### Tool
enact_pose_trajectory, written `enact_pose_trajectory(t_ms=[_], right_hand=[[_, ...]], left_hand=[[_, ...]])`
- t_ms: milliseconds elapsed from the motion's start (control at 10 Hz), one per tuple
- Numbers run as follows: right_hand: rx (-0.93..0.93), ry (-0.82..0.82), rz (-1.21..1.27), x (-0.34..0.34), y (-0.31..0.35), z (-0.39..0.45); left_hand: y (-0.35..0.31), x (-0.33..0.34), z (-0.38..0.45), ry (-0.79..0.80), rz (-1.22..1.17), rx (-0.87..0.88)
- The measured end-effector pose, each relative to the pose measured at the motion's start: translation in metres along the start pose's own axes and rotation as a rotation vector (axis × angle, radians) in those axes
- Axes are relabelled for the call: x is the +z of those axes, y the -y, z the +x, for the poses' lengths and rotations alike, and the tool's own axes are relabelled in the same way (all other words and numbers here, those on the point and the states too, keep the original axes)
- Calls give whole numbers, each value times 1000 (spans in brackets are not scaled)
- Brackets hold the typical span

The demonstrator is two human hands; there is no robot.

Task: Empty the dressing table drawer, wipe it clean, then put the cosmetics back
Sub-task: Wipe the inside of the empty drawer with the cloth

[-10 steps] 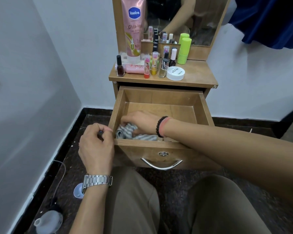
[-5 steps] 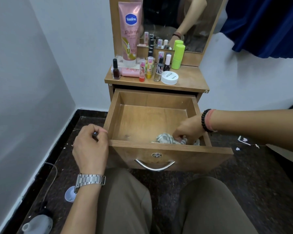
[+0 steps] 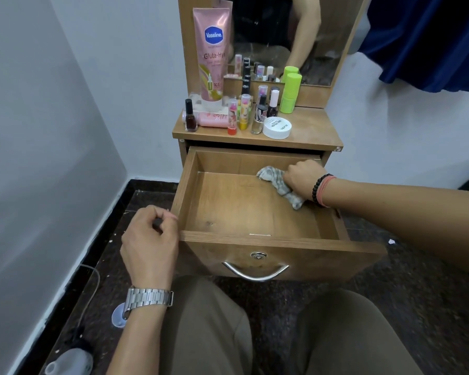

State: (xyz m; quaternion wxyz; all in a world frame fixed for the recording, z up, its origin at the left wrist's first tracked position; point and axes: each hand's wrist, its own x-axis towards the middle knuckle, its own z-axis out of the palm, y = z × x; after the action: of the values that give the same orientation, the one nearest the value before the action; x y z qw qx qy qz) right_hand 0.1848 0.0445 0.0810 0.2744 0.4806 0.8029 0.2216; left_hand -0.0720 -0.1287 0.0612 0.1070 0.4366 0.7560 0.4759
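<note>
Wooden drawer (image 3: 222,212): light-brown, pulled out of the dressing table, with a curved metal handle (image 3: 255,272) and a small round lock on its front panel; its floor is bare apart from the cloth.
Cloth: grey-and-white checked rag (image 3: 275,182), crumpled, lying at the drawer's back right corner, one end trailing along the right wall.
Right hand (image 3: 302,178): inside the drawer at the back right corner, fingers curled into a fist around the rag, pressing it down; black bead bracelet and pink band on the wrist.
Left hand (image 3: 149,239): outside the drawer at its front left corner, fingers curled loosely, thumb and forefinger tips nearly meeting; whether they grip the drawer's edge cannot be told. Steel link watch (image 3: 149,297) on the wrist.
Dressing table top (image 3: 314,131): cosmetics crowded along the left and back edges.
Tall pink Vaseline lotion tube (image 3: 213,55): upright at the back left, against the mirror frame.
Dark nail polish bottle (image 3: 191,117): front left corner.
White round flat jar (image 3: 277,127): near the front edge, mid-top.
Lime-green cylindrical container (image 3: 290,90): upright at the back, against the mirror.
</note>
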Motion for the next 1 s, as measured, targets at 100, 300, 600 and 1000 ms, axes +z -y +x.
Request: enact_pose_trajectory(t_ms=[100,300,600,1000], right_hand=[[78,-24,59,3,4,11],[275,19,480,-3,6,6],[686,113,2185,23,25,-1],[1026,-128,2495,-33,52,24]], left_hand=[[-1,1,1,-5,10,-8],[-1,1,2,-6,1,-14],[-4,-1,0,14,-37,-24],[-3,0,0,8,-7,-12]])
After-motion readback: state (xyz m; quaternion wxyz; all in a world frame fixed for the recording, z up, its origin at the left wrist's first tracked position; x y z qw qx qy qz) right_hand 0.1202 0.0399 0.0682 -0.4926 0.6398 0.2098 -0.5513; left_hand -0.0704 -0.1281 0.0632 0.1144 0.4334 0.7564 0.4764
